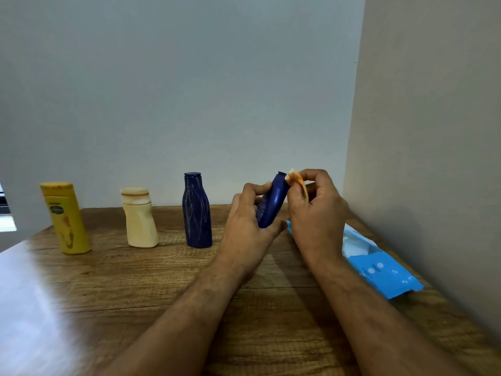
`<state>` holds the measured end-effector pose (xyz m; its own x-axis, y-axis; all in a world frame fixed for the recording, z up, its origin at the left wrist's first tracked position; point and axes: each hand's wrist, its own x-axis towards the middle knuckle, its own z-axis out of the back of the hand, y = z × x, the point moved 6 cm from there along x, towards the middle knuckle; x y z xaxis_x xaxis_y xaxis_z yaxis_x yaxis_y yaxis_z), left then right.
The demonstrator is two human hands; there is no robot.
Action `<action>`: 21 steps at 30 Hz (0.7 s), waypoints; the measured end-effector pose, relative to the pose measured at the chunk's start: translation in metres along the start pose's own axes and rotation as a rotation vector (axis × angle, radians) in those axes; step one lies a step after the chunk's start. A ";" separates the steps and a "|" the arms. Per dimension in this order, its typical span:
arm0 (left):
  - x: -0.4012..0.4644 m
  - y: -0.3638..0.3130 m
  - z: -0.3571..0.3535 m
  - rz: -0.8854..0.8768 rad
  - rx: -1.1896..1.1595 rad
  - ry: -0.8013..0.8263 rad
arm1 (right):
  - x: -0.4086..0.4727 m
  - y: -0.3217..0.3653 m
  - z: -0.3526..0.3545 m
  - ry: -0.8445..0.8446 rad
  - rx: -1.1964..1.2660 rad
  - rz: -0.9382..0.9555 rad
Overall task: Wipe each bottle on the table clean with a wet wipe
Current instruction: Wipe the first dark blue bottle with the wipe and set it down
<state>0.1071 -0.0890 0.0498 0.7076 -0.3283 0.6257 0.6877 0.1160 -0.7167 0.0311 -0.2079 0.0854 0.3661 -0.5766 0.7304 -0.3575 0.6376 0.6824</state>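
My left hand (pixel 248 223) grips a small dark blue bottle (pixel 273 202), tilted and lifted off the wooden table (pixel 135 280). My right hand (pixel 315 210) pinches an orange-stained wet wipe (pixel 296 181) against the bottle's top. Three more bottles stand in a row to the left: a streaked dark blue bottle (pixel 197 211), a dented cream bottle (pixel 139 218) and a stained yellow bottle (pixel 65 217).
A blue pack of wet wipes (pixel 379 267) lies open on the table at the right, close to the side wall (pixel 433 131). A pale wall stands right behind the bottles. Bright glare covers the table's left front part.
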 end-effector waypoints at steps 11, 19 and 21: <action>-0.002 -0.015 0.014 -0.192 0.539 -0.206 | -0.005 0.007 -0.013 0.167 -0.091 0.207; -0.001 -0.010 0.017 -0.084 0.295 -0.250 | -0.004 -0.006 -0.013 0.186 -0.028 0.147; -0.001 -0.010 0.017 -0.092 0.351 -0.230 | -0.006 0.001 -0.014 0.179 -0.016 0.202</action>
<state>0.1023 -0.0739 0.0611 0.6314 -0.1392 0.7628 0.7351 0.4207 -0.5317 0.0405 -0.1963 0.0811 0.4355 -0.3379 0.8344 -0.4257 0.7394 0.5216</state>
